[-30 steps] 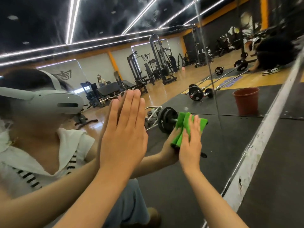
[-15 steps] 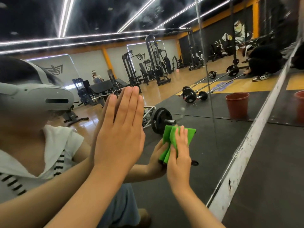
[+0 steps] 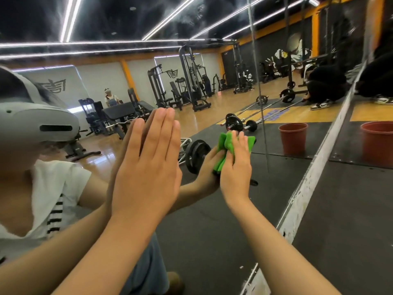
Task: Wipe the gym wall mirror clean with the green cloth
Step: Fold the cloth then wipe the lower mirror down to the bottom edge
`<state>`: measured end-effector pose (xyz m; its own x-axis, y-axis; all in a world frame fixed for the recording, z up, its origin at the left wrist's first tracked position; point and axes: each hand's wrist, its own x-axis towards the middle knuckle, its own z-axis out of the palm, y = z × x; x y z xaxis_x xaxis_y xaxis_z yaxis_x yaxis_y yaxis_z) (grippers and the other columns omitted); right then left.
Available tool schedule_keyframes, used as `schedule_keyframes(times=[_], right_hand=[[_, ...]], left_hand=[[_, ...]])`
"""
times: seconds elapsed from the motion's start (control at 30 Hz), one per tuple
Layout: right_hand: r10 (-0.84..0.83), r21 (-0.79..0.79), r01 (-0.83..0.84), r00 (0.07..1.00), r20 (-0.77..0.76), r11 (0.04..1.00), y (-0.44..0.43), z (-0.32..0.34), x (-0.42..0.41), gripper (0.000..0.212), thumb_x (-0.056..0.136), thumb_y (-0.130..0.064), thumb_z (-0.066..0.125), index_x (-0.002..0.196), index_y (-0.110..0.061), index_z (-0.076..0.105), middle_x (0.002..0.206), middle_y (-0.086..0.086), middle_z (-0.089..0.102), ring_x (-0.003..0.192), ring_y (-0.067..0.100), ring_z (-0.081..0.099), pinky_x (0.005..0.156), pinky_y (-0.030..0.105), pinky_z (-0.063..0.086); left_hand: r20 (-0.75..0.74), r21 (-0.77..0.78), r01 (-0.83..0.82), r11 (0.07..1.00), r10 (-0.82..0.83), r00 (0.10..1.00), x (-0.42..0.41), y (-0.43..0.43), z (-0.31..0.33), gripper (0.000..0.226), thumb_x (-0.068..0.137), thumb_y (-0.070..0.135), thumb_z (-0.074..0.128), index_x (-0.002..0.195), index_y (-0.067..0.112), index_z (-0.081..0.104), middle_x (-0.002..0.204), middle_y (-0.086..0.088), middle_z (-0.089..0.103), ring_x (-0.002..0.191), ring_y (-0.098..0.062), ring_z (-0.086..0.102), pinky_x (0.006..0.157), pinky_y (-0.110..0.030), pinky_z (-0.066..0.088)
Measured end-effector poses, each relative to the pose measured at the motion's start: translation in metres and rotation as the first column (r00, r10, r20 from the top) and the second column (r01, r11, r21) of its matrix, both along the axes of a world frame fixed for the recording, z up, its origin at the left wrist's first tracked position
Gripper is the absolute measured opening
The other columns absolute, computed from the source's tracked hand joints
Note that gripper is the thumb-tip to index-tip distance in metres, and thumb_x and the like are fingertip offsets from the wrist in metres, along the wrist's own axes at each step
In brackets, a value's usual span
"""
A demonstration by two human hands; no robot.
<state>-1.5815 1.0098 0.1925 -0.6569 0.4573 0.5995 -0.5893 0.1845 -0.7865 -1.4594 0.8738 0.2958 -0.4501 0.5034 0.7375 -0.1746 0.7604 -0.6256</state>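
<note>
The gym wall mirror (image 3: 212, 226) fills most of the view and reflects me and the gym. My left hand (image 3: 146, 167) lies flat against the glass with its fingers straight and together. To its right, my right hand (image 3: 236, 171) presses the bunched green cloth (image 3: 224, 140) onto the mirror with straight fingers. The cloth shows above and to the left of the fingers; the rest is hidden under the palm.
The mirror's scuffed white bottom edge (image 3: 308, 184) runs diagonally at the right, with black rubber floor (image 3: 350, 231) beside it. A red bucket (image 3: 378, 143) stands on that floor near the mirror. A crouching person (image 3: 380, 81) is at the far right.
My right hand slid the cloth down the glass, then back up and slightly right. My left hand stayed flat on the mirror.
</note>
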Motion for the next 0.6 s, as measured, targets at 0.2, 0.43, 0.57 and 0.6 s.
schedule_keyframes(times=[0.2, 0.43, 0.57, 0.6], right_hand=[[0.084, -0.028, -0.086, 0.994, -0.066, 0.996, -0.017, -0.029, 0.031, 0.053, 0.101, 0.003, 0.046, 0.144, -0.027, 0.046, 0.161, -0.009, 0.028, 0.150, 0.002, 0.016, 0.121, 0.018, 0.014], [-0.059, -0.117, 0.044, 0.991, -0.123, 0.992, 0.025, 0.019, -0.003, 0.026, 0.086, 0.004, 0.066, 0.093, -0.020, 0.065, 0.101, -0.013, 0.057, 0.108, 0.021, 0.055, 0.093, 0.014, 0.039], [-0.082, -0.089, 0.072, 0.991, -0.105, 0.993, 0.020, 0.011, 0.007, 0.032, 0.084, 0.007, 0.068, 0.093, -0.023, 0.065, 0.099, -0.019, 0.057, 0.104, 0.016, 0.054, 0.089, 0.006, 0.034], [-0.072, -0.059, 0.066, 0.992, -0.104, 0.996, 0.013, -0.002, 0.016, 0.034, 0.083, 0.008, 0.068, 0.094, -0.024, 0.065, 0.101, -0.019, 0.057, 0.103, 0.014, 0.054, 0.090, 0.007, 0.035]], left_hand=[[-0.004, 0.004, -0.003, 1.000, 0.003, 1.000, -0.001, 0.000, 0.001, 0.068, 0.094, 0.022, 0.034, 0.155, -0.006, 0.022, 0.164, -0.023, 0.016, 0.153, -0.034, 0.014, 0.125, -0.049, 0.000], [0.009, 0.031, 0.018, 0.999, -0.018, 1.000, -0.001, 0.000, 0.001, 0.067, 0.095, 0.021, 0.036, 0.155, -0.006, 0.024, 0.164, -0.023, 0.019, 0.153, -0.035, 0.017, 0.125, -0.049, 0.003], [0.017, 0.028, 0.026, 0.999, -0.027, 0.999, -0.001, -0.001, 0.002, 0.068, 0.094, 0.022, 0.036, 0.155, -0.006, 0.023, 0.164, -0.023, 0.018, 0.153, -0.035, 0.016, 0.125, -0.050, 0.003], [0.022, 0.031, 0.021, 0.999, -0.021, 1.000, -0.001, -0.001, 0.002, 0.068, 0.094, 0.022, 0.036, 0.155, -0.006, 0.022, 0.164, -0.023, 0.017, 0.153, -0.035, 0.016, 0.125, -0.050, 0.003]])
